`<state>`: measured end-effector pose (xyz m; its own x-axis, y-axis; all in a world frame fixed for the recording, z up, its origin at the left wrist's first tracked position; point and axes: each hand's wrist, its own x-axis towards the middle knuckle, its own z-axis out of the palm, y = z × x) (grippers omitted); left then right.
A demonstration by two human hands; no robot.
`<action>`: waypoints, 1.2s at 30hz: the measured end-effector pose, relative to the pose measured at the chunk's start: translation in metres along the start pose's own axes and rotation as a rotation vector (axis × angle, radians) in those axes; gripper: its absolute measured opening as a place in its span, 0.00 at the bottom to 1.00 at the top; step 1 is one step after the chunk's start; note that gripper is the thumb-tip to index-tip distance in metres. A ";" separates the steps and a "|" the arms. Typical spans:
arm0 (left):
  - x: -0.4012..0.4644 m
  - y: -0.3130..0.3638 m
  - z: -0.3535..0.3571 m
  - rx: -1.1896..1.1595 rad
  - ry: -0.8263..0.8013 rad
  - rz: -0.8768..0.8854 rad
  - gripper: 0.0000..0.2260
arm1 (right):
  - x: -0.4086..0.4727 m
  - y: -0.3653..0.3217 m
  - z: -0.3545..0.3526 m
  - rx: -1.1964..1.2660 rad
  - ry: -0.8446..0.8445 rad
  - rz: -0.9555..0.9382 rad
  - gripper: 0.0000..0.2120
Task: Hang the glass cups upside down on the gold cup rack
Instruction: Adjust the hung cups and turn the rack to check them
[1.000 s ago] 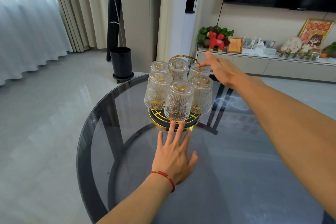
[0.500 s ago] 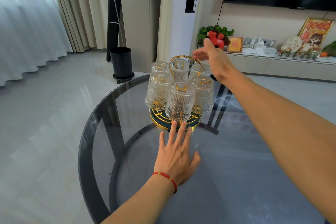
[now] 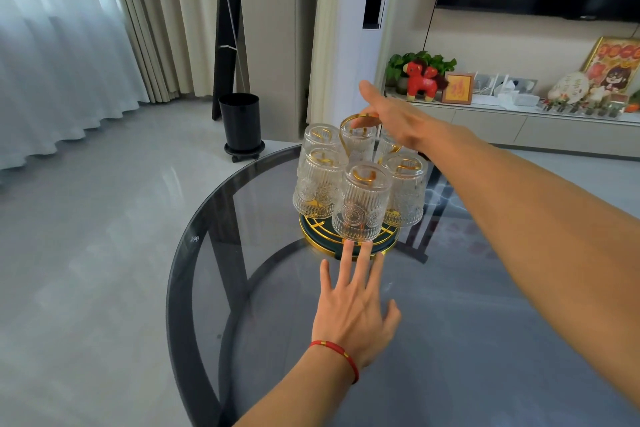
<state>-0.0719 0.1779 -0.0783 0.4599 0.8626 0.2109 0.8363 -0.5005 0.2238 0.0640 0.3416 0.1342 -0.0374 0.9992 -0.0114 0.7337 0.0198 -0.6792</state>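
The gold cup rack (image 3: 309, 238) stands on a round dark base on the glass table. Several ribbed glass cups hang upside down on it; the nearest cup (image 3: 362, 204) faces me. My right hand (image 3: 398, 118) reaches over the cups from the right. Its fingertips rest on the rack's gold loop handle (image 3: 346, 122) and its thumb points up, apart from the fingers. My left hand (image 3: 356, 305), with a red cord on the wrist, lies flat on the table. Its fingers are spread and the tips touch the front rim of the base.
The round smoked-glass table (image 3: 207, 236) has its edge curving close to the left of the rack. On the floor beyond stand a black bin (image 3: 240, 121) and curtains. A low cabinet (image 3: 519, 128) with ornaments runs along the far right wall.
My right hand has left the far cup, risen and swung left, coming down onto the gold loop handle. My left hand has stayed flat at the base.
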 end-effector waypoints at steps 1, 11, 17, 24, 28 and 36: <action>0.000 0.000 0.000 0.004 0.000 0.001 0.32 | 0.002 -0.001 -0.001 0.008 -0.016 0.016 0.53; 0.002 -0.001 0.004 0.002 -0.002 -0.001 0.32 | 0.021 -0.004 0.002 0.014 -0.054 0.066 0.58; 0.003 -0.001 0.003 0.010 -0.023 -0.002 0.32 | 0.020 -0.004 0.002 -0.022 -0.042 0.058 0.55; 0.002 0.000 0.002 0.006 -0.014 -0.003 0.32 | 0.016 -0.006 0.002 -0.026 -0.047 0.081 0.53; 0.001 0.000 0.002 0.006 -0.020 -0.004 0.32 | 0.013 -0.009 0.003 -0.037 -0.042 0.076 0.53; 0.002 0.000 0.001 0.010 -0.036 -0.002 0.32 | 0.015 -0.007 0.002 -0.072 -0.020 0.062 0.54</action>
<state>-0.0708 0.1795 -0.0791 0.4683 0.8658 0.1764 0.8400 -0.4982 0.2149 0.0575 0.3569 0.1372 -0.0034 0.9978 -0.0668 0.7819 -0.0390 -0.6222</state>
